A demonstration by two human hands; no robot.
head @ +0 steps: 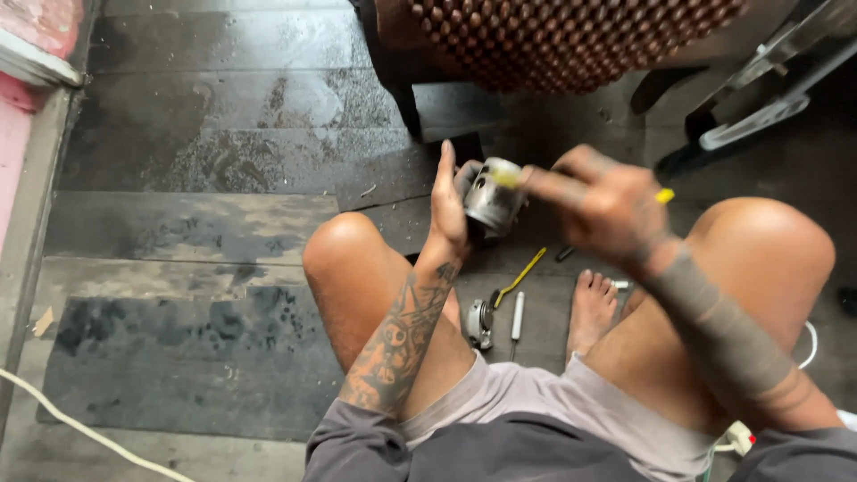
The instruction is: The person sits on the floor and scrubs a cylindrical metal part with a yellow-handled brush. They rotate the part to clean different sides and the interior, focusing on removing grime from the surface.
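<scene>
- Head view: the left hand (448, 203) grips a silver metal cylinder (490, 198), seemingly a piston, steadying it upright above the gap between the person's knees.
- The right hand (600, 203), just to the right of the cylinder, is closed around a yellow-handled tool (665, 195); its yellow end pokes out past the knuckles, and the working end seems to meet the cylinder's top edge, though motion blur hides the contact.
- Below the cylinder, on the dark floor (223, 161), lie a small metal part (479, 323), a yellow-handled pick (520, 277) and a slim white stick (517, 316), close together beside the bare foot (591, 308).
- Above the cylinder stands a seat covered in wooden beads (571, 40).
- My judgement: the step in hand is scraping or prying at the cylinder's rim. The next move calls for a firm left grip, so the tool does not slip off the rounded metal toward the fingers.
</scene>
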